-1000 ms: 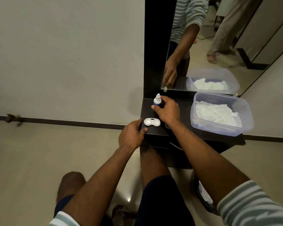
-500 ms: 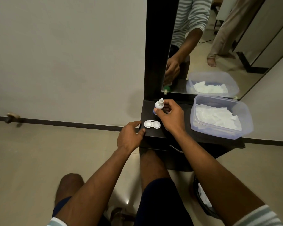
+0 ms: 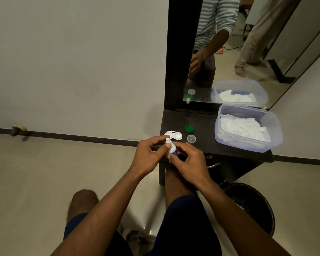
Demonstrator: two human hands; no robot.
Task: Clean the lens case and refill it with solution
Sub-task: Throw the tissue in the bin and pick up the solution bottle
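Observation:
A small white solution bottle [image 3: 172, 149] with a purple label is held in front of the dark table's near edge. My right hand [image 3: 187, 159] grips its body. My left hand [image 3: 150, 154] pinches the white cap at its top. The white lens case [image 3: 173, 135] lies open on the dark table [image 3: 207, 146], just beyond my hands. Its green cap [image 3: 189, 128] and clear cap [image 3: 191, 138] lie loose to its right.
A clear plastic tub [image 3: 248, 143] of white tissues stands on the table's right part. A mirror [image 3: 229, 52] rises behind the table and reflects a second person's legs. A black waste bin [image 3: 253, 204] stands on the floor at the lower right.
My right hand lifted the bottle off the table and brought it toward me. My left hand left the lens case and took hold of the bottle's cap. Both loose caps are now uncovered.

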